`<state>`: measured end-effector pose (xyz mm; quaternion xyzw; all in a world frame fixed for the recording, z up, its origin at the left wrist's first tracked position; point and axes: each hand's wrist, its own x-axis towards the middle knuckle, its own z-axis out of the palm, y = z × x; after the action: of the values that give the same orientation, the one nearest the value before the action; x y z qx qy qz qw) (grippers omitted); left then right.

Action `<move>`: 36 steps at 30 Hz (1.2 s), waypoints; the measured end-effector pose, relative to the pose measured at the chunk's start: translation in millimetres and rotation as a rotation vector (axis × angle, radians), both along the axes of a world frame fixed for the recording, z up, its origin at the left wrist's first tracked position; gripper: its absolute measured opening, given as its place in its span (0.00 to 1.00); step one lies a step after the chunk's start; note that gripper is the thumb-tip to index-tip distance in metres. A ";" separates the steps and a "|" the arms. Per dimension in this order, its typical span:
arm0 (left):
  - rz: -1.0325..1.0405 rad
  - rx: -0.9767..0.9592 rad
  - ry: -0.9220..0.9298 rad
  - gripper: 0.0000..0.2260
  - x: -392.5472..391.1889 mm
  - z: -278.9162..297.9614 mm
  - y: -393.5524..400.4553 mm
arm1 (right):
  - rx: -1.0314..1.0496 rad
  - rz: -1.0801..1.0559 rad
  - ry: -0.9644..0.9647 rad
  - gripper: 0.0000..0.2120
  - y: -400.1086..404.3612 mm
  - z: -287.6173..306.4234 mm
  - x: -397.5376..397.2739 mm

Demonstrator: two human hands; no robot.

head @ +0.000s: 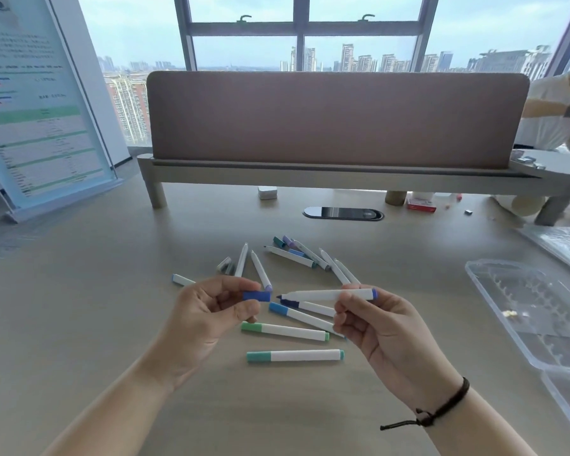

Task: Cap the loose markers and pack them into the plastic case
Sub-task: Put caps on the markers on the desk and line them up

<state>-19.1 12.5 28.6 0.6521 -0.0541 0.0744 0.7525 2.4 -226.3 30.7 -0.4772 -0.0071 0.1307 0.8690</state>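
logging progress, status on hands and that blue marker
Left hand pinches blue cap. Right hand holds uncapped blue marker, tip facing cap, small gap. Plastic case open at right. Path clear.

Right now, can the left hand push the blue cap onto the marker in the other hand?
Probably yes. The left hand pinches the blue cap with its open end facing the tip of the blue marker held by the right hand. Only a small empty gap lies between them.

Hands [290, 311] with cap [256, 296], marker [326, 294]
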 end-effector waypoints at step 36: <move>0.055 0.270 -0.026 0.17 -3.4 -1.8 -13.9 | -0.362 -0.011 -0.073 0.01 6.6 -3.3 -5.3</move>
<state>-22.6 -1.3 26.7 0.7476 -0.0554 0.0954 0.6550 -3.0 -219.7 27.4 -0.6302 -0.0124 0.1075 0.7688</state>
